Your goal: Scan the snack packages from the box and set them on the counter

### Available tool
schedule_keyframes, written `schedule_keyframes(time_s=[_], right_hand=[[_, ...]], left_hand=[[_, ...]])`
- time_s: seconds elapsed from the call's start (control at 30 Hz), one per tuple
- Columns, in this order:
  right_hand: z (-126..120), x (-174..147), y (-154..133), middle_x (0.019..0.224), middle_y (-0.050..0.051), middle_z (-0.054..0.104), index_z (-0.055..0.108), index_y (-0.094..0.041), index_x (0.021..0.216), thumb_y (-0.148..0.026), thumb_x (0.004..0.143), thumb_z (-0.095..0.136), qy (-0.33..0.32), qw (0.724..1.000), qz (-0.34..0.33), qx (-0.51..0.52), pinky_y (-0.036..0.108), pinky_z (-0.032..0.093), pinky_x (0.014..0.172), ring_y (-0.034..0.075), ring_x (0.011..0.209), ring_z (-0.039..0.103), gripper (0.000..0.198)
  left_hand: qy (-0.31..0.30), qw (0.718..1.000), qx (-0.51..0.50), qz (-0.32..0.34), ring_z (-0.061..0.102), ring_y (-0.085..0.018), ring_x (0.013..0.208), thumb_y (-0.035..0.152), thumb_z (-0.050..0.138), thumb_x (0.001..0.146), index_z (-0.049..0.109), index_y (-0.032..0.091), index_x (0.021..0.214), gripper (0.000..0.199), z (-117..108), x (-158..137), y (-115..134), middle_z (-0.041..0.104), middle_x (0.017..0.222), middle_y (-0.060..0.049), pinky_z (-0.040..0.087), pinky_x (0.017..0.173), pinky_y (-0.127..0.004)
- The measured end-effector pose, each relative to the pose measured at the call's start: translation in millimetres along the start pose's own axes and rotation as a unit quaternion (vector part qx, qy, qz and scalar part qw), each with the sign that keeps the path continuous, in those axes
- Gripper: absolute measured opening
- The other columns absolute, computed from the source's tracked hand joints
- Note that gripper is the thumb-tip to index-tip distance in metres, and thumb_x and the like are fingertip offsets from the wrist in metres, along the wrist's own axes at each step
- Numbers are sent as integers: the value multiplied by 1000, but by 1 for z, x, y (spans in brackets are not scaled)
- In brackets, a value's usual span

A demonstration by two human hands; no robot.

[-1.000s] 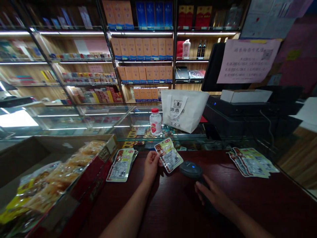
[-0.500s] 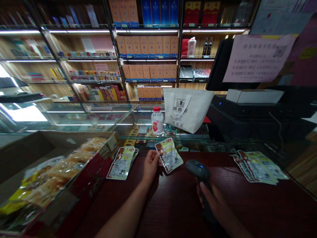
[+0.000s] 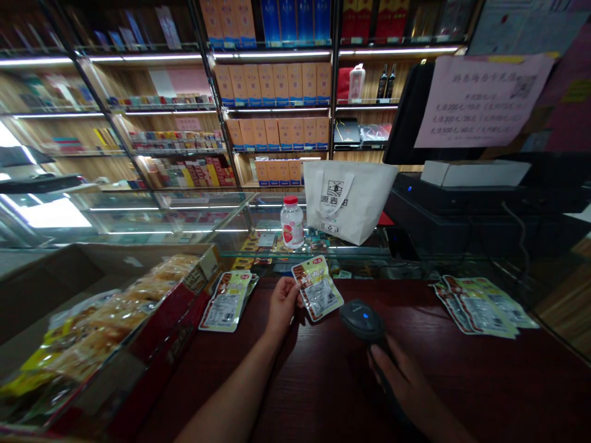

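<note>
The left hand (image 3: 282, 301) pinches a foil packet (image 3: 319, 289) by its left side between thumb and fingers, near the middle of the far edge of the dark red desk (image 3: 295, 394). Whether the packet rests on the desk I cannot tell. It carries a red logo patch near its top corner and a pale block of print, too small to read. The right hand (image 3: 404, 378), well apart from the left, is wrapped around the handle of a barcode scanner (image 3: 362, 320), whose head, with a blue light and a tiny illegible brand word, is just beside the packet's lower right corner.

Like packets (image 3: 226, 301) lie stacked toward the desk's far left corner, beside an open carton (image 3: 182, 326) whose red wall shows what looks like "120". More packets (image 3: 484, 307) fan out near the far right corner.

Beyond the far edge, a white bag (image 3: 362, 206) reads "源麦", with a further character partly covered by its handle, above recycling-type symbols. A red-capped bottle (image 3: 292, 227) has red fruit printed on it. A pink notice (image 3: 480, 107) lists "200元", "300元" and "500元", with a square code at its upper right.
</note>
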State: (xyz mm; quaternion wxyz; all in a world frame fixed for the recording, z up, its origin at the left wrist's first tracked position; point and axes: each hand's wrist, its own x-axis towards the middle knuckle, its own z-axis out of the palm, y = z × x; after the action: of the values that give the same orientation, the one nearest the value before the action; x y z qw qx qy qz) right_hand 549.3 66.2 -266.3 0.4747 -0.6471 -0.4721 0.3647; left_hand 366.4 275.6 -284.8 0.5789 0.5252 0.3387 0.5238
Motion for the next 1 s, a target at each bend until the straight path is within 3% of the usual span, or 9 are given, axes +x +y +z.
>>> schedule_keyframes(time_s=[0.5, 0.67, 0.73, 0.87, 1.0], right_hand=[[0, -2, -6, 69, 1, 57, 59, -21, 86, -65, 93, 46, -20, 999, -14, 21, 29, 42, 57, 18, 61, 53, 47], [-2, 3, 6, 68, 1, 57, 59, -19, 87, -70, 89, 48, -27, 997, 32, 66, 28, 40, 52, 17, 59, 52, 52], [-2, 5, 10, 67, 0, 57, 59, -19, 88, -71, 88, 49, -23, 996, 33, 79, 28, 40, 52, 17, 58, 52, 53], [-3, 8, 9, 65, 0, 56, 59, -19, 86, -73, 86, 52, -12, 995, 27, 98, 28, 39, 50, 16, 57, 51, 54], [-3, 8, 3, 65, -1, 56, 59, -20, 83, -71, 85, 53, -3, 993, 24, 113, 27, 39, 49, 16, 55, 51, 52]], left_hand=[[0, 1000, 2, 7, 47, -8, 44, 43, 68, 76, 49, 19, 81, 31, 2, -2, -1, 53, 52, 8, 37, 47, -18], [61, 993, 99, 4, 45, -9, 43, 39, 63, 79, 49, 20, 79, 23, -13, 2, -1, 52, 54, 7, 34, 46, -19], [99, 972, 215, 11, 53, -12, 51, 34, 61, 80, 52, 20, 77, 18, -27, 6, 5, 58, 61, 3, 37, 50, -20], [126, 873, 470, -8, 62, -18, 69, 21, 59, 81, 53, 20, 69, 13, -60, 17, 24, 64, 69, -3, 38, 61, -24], [127, 822, 554, -40, 64, -24, 75, 16, 60, 79, 54, 19, 68, 13, -76, 22, 39, 66, 71, -9, 39, 65, -28]])
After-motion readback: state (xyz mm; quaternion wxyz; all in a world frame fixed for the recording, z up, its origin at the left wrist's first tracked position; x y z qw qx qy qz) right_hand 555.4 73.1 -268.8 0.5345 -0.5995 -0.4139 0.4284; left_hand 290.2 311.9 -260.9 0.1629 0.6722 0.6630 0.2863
